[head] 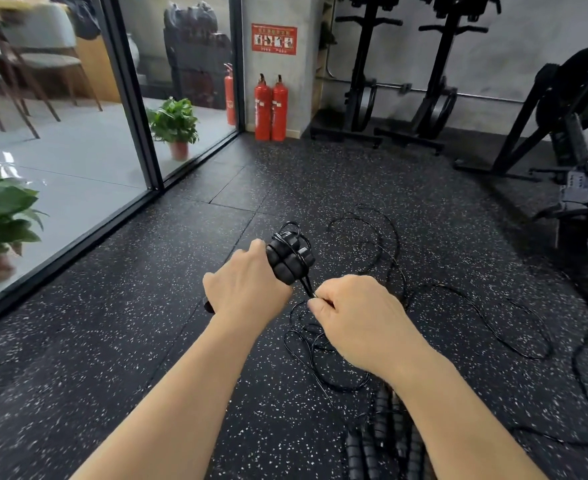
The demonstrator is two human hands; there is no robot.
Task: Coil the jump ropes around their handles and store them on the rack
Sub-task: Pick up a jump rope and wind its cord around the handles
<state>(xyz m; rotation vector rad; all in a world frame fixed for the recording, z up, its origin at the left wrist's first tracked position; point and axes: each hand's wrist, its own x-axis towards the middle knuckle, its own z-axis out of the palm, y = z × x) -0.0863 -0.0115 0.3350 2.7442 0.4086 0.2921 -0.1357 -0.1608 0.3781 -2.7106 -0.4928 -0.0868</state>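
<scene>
My left hand [247, 289] grips a pair of black ridged jump rope handles [289, 259] held together, their tops sticking out past my thumb with a few turns of thin black rope around them. My right hand [358, 317] pinches that rope [308, 289] just below the handles, pulled taut. The loose remainder of the black rope [476, 306] trails in loops over the speckled rubber floor to the right. More black jump rope handles [382, 438] lie on the floor under my right forearm, partly hidden by it. No rack is in view.
Glass wall with black frame [130, 133] runs along the left, potted plants [175, 126] behind it. Two red fire extinguishers [271, 109] stand by the pillar. Black exercise machines [434, 81] line the back wall, another machine [576, 140] at right.
</scene>
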